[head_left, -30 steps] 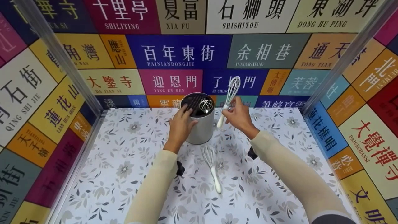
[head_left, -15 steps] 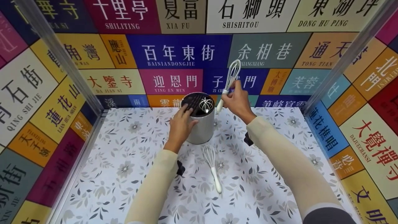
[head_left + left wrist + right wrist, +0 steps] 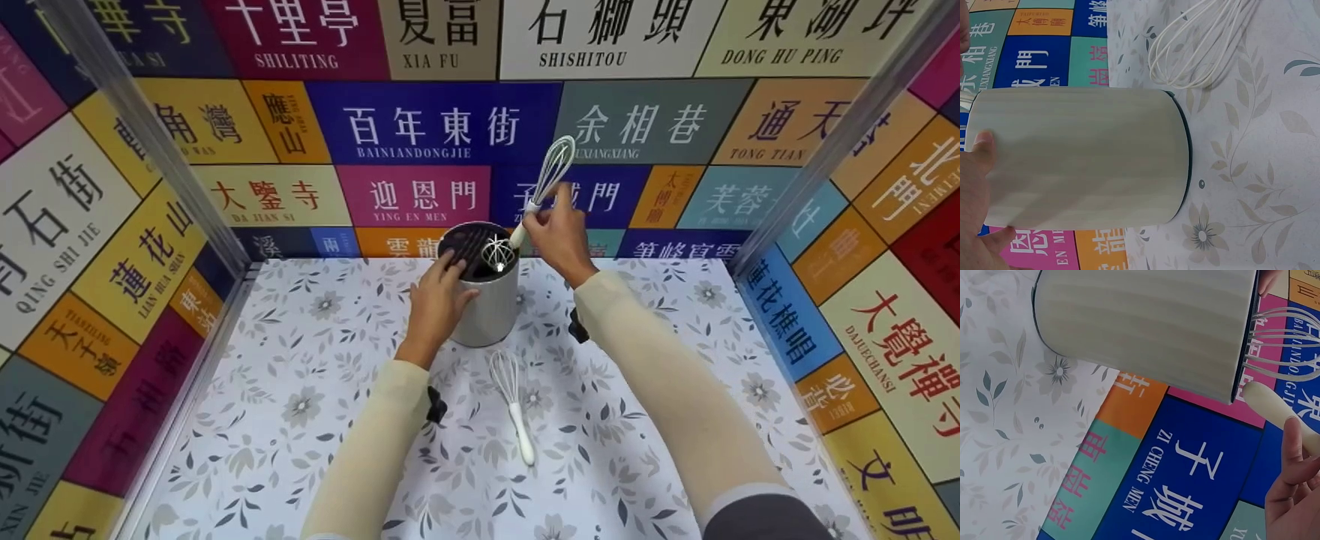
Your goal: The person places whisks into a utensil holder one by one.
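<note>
A pale cylindrical holder (image 3: 487, 307) with a dark slotted top stands on the floral table (image 3: 315, 375), and the wire head of one whisk (image 3: 496, 253) pokes out of it. My left hand (image 3: 450, 283) grips the holder's left side, fingers over the rim. My right hand (image 3: 541, 216) pinches a second whisk (image 3: 553, 166), wires up and tilted right; its white handle tip (image 3: 517, 236) sits at the holder's right rim. A third whisk (image 3: 514, 409) lies flat in front. The right wrist view shows the holder (image 3: 1145, 326) and handle (image 3: 1275, 410); the left wrist view shows the holder (image 3: 1084, 157).
Walls covered in colourful street-name signs (image 3: 435, 124) close in the table at the back and both sides, with metal corner posts (image 3: 142, 135). The lying whisk's wires (image 3: 1202, 50) reach close to the holder's base.
My right hand has lifted the whisk and carried it left, bringing its handle tip from beside the holder to the holder's rim. The left hand and holder stayed put.
</note>
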A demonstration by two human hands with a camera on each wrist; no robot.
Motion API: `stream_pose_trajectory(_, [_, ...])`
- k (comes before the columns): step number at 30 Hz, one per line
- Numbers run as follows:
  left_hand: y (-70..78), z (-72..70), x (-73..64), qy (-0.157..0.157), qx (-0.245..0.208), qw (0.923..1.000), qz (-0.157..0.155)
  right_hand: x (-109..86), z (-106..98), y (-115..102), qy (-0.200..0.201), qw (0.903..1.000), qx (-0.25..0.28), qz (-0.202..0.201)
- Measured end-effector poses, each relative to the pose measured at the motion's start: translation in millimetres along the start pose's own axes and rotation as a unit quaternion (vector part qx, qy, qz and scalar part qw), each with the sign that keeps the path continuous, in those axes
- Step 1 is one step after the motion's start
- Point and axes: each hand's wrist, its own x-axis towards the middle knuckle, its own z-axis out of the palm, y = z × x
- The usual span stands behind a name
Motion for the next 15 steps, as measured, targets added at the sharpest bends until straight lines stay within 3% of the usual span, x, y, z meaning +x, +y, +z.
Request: stream_pose_trajectory(15, [-0.9, 1.4, 1.3, 0.005, 0.003, 1.0000, -0.001, 0.7, 24, 9, -0.029, 0.9995, -0.003, 0.012])
